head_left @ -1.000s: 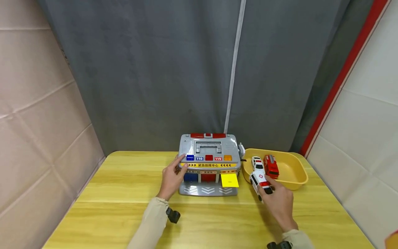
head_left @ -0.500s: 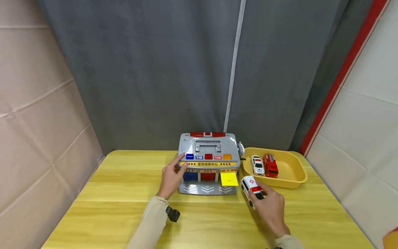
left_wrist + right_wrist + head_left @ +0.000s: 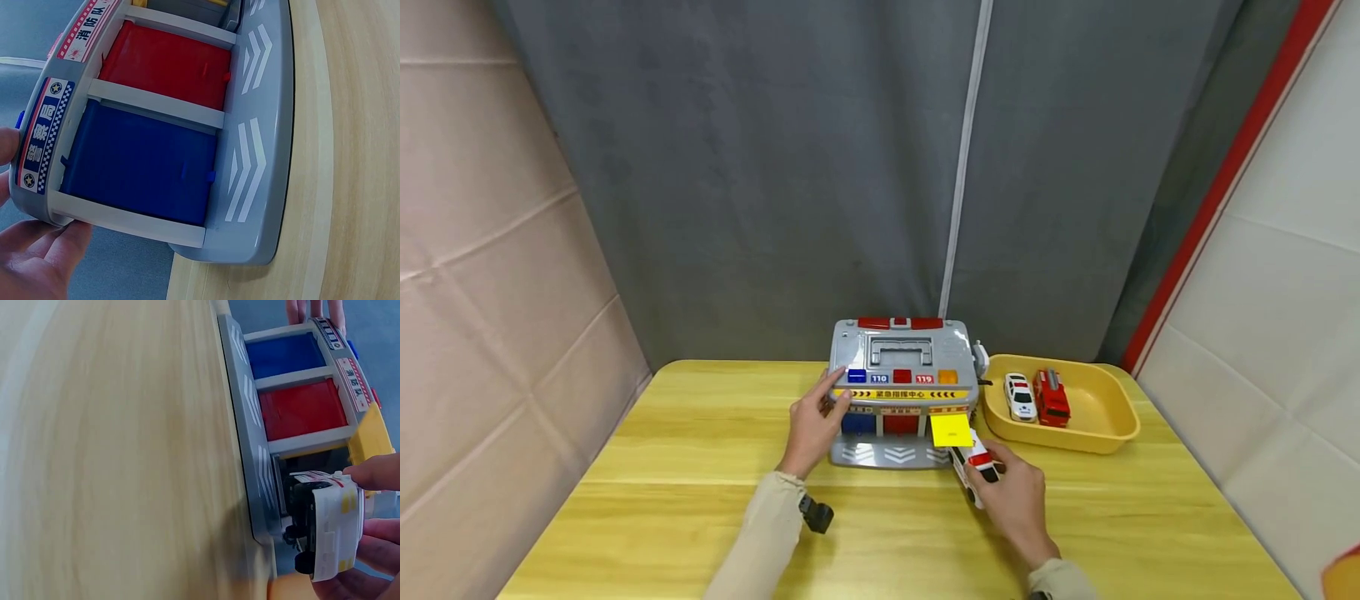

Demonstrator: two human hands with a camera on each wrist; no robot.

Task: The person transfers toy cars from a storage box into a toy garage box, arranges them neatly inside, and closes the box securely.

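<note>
A grey toy rescue station (image 3: 850, 350) stands at the back middle of the table in the head view. My left hand (image 3: 808, 433) holds its front left roof corner, fingers on the roof and side. Its blue door (image 3: 144, 162) and red door (image 3: 169, 69) are down, while the yellow door (image 3: 951, 431) is swung up. In my right hand (image 3: 1018, 500) is a white toy ambulance (image 3: 337, 531), pinched between thumb and fingers. The ambulance is tilted, its front end at the yellow-door bay and partly hidden under that door in the head view.
Right of the station, a yellow tray (image 3: 1101, 425) holds a white toy police car (image 3: 1020, 397) and a red toy fire engine (image 3: 1052, 400). A grey curtain (image 3: 775, 183) hangs behind the wooden table (image 3: 700, 500). Pale panels flank both sides.
My right hand has carried the ambulance left, from in front of the tray to the yellow-door bay. My left hand has stayed on the station's corner.
</note>
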